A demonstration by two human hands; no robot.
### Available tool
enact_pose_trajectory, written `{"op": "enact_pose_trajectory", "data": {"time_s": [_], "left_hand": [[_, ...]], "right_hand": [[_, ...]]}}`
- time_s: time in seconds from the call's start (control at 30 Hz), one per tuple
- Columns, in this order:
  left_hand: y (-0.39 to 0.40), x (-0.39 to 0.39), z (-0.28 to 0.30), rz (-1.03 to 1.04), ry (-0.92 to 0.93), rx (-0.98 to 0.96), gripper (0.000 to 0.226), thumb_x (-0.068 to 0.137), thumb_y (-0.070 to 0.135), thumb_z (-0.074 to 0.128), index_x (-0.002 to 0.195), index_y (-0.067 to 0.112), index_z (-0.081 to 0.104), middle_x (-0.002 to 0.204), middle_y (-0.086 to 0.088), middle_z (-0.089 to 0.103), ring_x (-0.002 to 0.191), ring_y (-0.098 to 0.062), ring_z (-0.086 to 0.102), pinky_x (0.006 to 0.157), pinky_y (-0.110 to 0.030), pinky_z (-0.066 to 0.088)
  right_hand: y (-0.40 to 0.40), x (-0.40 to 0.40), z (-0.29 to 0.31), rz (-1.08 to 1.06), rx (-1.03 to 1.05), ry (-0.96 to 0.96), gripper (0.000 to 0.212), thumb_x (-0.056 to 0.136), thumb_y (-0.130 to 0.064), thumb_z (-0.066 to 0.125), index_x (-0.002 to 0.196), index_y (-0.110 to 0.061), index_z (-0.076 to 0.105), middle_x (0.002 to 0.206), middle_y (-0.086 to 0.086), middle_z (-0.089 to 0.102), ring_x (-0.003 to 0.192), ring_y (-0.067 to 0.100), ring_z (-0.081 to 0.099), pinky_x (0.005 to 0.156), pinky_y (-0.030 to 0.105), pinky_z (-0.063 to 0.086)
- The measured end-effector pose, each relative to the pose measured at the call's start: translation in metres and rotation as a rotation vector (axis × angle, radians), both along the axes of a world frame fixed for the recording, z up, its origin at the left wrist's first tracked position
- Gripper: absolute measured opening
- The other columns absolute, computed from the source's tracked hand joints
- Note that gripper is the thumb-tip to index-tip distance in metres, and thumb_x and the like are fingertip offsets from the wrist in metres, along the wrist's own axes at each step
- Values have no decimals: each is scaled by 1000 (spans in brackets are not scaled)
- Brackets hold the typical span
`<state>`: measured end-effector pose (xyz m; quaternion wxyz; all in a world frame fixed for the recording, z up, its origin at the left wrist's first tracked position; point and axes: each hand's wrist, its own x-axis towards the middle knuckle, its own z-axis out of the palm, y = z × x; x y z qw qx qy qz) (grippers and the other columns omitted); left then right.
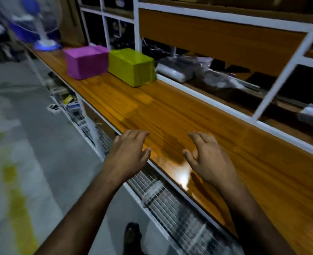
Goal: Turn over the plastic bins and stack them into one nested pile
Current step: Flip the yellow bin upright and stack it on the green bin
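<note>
Glossy wood bench [170, 111] bears boxy upturned pink bin [86, 61], green bin [133, 67]; both grips spread, empty.

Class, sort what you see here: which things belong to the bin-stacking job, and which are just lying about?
Job: pink bin, green bin, left hand, right hand.

Lying about: fan, plastic bags on the shelf, clutter under the bench.

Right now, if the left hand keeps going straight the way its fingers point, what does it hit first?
Probably the upside-down lime-green plastic bin. The left hand hangs open over the wooden bench top, with only bare wood showing ahead of it. Depth is unclear; the magenta plastic bin sits left of that line.
</note>
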<state>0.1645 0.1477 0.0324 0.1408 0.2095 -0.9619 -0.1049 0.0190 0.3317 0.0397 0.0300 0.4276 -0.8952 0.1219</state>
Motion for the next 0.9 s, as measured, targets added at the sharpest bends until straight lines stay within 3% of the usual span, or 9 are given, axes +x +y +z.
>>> {"op": "enact_pose_trajectory", "data": {"time_s": [0.23,0.43,0.7,0.9], "left_hand": [[-189,-59,10,26,-4,-27,60,98,45,46,152,28,28,148,2,44,135,-20,35,108,-42,31],[-327,-109,22,34,46,-16,58,97,44,49,149,24,33,142,0,49,131,-21,39,101,-41,37],[-505,-211,18,-99,94,-19,58,89,42,50,140,16,46,134,-5,57,125,-27,47,98,-44,43],[-618,-284,4,-238,112,106,57,87,37,54,137,11,49,130,-11,58,121,-30,49,102,-39,39]], "right_hand": [[-200,-58,6,-17,-69,-1,62,97,-50,45,151,-23,31,151,1,40,136,18,38,105,33,40],[-337,-110,23,9,-78,1,60,97,-47,48,149,-21,34,147,5,45,134,23,41,101,37,44],[-527,-198,22,-23,-118,12,56,95,-40,54,143,-14,44,139,10,52,128,28,47,99,37,43],[-653,-265,5,-118,-23,-29,52,91,-31,60,137,-9,49,132,13,55,124,33,48,97,40,45]]}}
